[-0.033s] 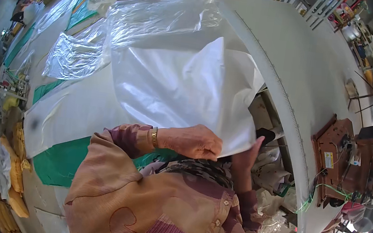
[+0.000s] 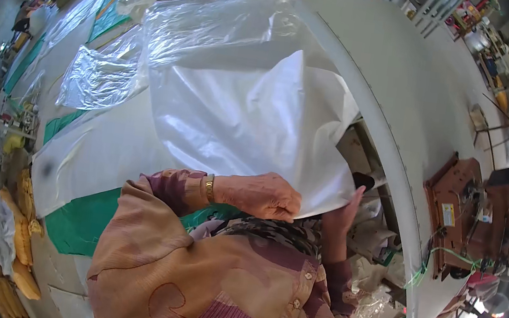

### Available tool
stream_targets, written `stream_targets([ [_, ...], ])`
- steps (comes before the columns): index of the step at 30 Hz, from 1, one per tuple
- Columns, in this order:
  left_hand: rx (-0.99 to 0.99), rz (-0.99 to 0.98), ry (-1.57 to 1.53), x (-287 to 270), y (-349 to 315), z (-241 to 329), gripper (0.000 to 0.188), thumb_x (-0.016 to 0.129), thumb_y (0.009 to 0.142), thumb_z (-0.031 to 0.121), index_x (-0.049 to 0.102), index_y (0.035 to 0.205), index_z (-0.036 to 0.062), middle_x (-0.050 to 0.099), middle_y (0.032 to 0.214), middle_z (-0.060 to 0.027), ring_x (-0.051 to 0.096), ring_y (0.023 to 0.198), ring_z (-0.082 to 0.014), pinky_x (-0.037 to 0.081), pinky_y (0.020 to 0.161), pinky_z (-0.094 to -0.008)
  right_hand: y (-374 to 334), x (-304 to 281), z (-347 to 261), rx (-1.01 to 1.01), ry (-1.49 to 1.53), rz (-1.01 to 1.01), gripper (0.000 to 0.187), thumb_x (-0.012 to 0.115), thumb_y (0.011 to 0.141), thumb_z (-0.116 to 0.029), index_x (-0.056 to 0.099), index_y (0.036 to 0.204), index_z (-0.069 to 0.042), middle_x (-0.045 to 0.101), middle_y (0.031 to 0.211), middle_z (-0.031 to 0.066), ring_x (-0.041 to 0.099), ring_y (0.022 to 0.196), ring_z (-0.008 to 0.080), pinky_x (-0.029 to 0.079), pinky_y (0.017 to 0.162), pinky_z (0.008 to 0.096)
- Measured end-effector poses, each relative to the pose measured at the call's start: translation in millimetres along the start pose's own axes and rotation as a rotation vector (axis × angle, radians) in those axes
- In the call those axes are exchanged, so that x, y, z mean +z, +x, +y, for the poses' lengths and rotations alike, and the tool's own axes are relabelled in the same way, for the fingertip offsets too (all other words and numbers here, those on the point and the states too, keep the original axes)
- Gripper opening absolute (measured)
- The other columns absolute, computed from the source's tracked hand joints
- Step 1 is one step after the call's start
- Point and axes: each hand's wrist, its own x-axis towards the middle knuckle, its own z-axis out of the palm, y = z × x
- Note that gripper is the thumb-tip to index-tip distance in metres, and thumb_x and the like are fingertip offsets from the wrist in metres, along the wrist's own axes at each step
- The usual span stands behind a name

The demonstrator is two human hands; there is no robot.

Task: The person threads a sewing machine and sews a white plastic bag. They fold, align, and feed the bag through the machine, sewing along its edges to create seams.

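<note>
A large white plastic sheet (image 2: 228, 117) lies in loose folds over the work surface, its near edge drawn up to my body. My left hand (image 2: 266, 194), with a gold-coloured watch band at the wrist, is closed in a pinch on that near edge. At the sheet's right-hand corner is my right hand (image 2: 340, 218), gripping the edge. One digit points up past the sheet; the other fingers are mostly hidden behind it. Clear, shiny plastic film (image 2: 207, 27) lies beyond the white sheet.
Green sheeting (image 2: 82, 223) shows under the white material at the left. A long pale curved edge (image 2: 380, 105) runs down the right side. Beyond it stands a brown machine-like object (image 2: 453, 211) with a green cord. Yellow-wrapped rolls (image 2: 20, 228) lie at far left.
My right hand has shifted slightly to the right with the sheet's corner. My left hand keeps its pinch on the edge, nearly in the same place.
</note>
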Motion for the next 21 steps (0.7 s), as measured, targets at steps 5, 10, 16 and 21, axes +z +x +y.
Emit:
stream_targets([
  [5,-0.127,-0.366,-0.067,30,-13,-10,0.014,0.067,0.084,0.015,0.059,0.08,0.0045,0.057,0.078,-0.0111,0.057,0.076,-0.0342,0.045,0.065,-0.041,-26,-36,-43,-0.518,-0.467,0.346,0.033,0.058,0.096,-0.023,0.054,0.121,-0.002,0.061,0.118,0.0111,0.06,0.103,0.0242,0.048,0.093,0.0376],
  [10,-0.318,-0.548,-0.184,35,6,-1,0.017,0.072,0.084,0.017,0.064,0.09,0.0032,0.066,0.084,-0.0071,0.062,0.077,-0.0222,0.049,0.068,-0.0342,-98,-32,-46,-0.648,-1.005,0.255,0.019,0.062,0.088,-0.003,0.063,0.107,0.001,0.066,0.099,0.0129,0.061,0.082,0.0211,0.05,0.077,0.0316],
  [16,-0.181,-0.381,-0.115,108,86,-21,0.024,0.073,0.086,0.018,0.063,0.101,0.0023,0.063,0.087,-0.0074,0.063,0.082,-0.0175,0.053,0.071,-0.0313,-127,-180,-8,-0.064,-1.506,0.702,0.033,0.063,0.076,-0.021,0.064,0.102,0.0,0.067,0.093,0.0244,0.065,0.087,0.0403,0.051,0.077,0.0467],
  [21,-0.14,-0.582,0.185,213,136,-41,0.034,0.071,0.082,0.032,0.056,0.088,0.0019,0.062,0.082,-0.015,0.062,0.074,-0.034,0.05,0.068,-0.0429,-112,-224,26,-0.263,-1.428,0.822,0.032,0.063,0.076,-0.021,0.057,0.093,0.006,0.063,0.084,0.0281,0.062,0.084,0.0457,0.049,0.073,0.0511],
])
